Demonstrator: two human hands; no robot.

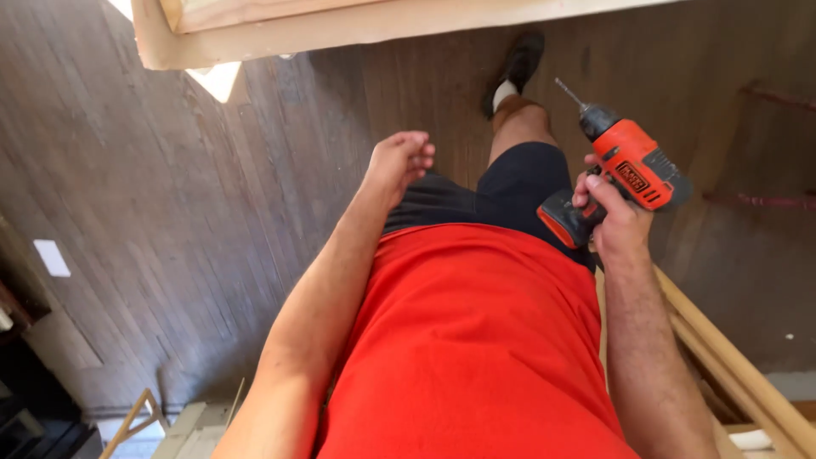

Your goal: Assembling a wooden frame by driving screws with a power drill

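My right hand [614,212] grips the handle of an orange and black cordless drill [625,166], whose bit points up and to the left, away from me. My left hand [399,157] hangs in front of my body with its fingers loosely curled and nothing in it. Below both hands I see my red shirt [476,340], dark shorts [510,191] and one leg with a black shoe [517,64] on the dark wooden floor [170,187].
A pale wooden frame [340,24] runs across the top edge of the view. Light wooden rails [731,357] slant along my right side. Small wooden pieces [140,421] lie at the bottom left. A white card [52,257] sits on the floor at left.
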